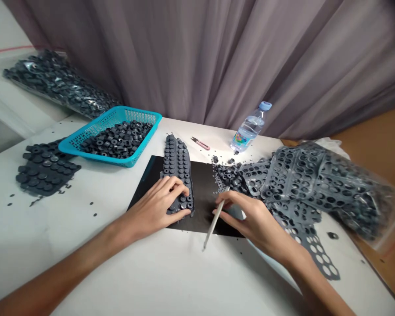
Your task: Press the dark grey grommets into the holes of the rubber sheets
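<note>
My left hand (158,204) rests on the near end of a dark rubber strip (177,162) studded with small round parts, fingers curled and pressing on it. The strip lies on a black mat (204,193). My right hand (250,217) is closed around a thin white pen-like tool (213,224), its tip pointing down towards me onto the white table (151,272). A loose heap of small dark rubber rings (228,175) lies just beyond that hand.
A turquoise basket (85,142) of dark rings stands at back left, with a stack of rubber sheets (44,169) beside it. Punched-out rubber sheets and a plastic bag (316,184) fill the right. A water bottle (248,129) and small snips (200,143) lie behind the mat.
</note>
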Demonstrator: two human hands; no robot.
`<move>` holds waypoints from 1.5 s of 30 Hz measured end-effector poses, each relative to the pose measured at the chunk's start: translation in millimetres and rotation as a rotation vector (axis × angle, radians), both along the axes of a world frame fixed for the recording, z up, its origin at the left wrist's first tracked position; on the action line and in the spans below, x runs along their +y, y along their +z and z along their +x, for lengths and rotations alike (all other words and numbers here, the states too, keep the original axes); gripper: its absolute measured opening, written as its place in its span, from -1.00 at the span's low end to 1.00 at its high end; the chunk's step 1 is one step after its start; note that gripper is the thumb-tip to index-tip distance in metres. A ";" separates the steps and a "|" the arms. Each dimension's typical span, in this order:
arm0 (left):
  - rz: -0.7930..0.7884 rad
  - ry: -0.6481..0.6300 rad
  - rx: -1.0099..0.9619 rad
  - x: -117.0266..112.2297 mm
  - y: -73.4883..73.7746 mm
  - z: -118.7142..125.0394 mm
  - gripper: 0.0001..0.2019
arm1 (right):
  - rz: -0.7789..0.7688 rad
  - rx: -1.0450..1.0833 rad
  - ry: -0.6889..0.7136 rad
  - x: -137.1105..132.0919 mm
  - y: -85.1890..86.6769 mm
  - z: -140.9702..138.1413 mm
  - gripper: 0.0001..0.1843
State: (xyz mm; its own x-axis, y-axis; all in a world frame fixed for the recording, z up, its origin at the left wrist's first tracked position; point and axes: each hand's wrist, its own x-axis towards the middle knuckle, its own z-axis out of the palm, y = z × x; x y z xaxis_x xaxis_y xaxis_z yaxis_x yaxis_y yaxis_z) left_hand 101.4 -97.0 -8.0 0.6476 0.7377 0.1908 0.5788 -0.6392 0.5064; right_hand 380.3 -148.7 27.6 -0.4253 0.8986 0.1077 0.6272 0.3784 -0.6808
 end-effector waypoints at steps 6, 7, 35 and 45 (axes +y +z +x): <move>0.039 -0.074 0.033 -1.3 -1.3 2.4 -0.84 | 0.103 0.087 -0.309 -2.2 -28.5 -23.5 -0.54; 0.022 -0.078 0.018 -1.2 -2.0 2.8 -0.84 | 0.013 0.159 -0.321 -2.6 -29.6 -26.9 -0.54; -0.148 -0.064 -0.097 5.6 -11.5 4.0 -0.89 | -0.355 0.471 -0.220 -1.4 -51.7 -49.6 -0.93; 0.019 -0.129 0.013 4.0 -10.6 2.2 -0.83 | -0.309 0.361 -0.184 -1.7 -44.9 -50.2 -0.92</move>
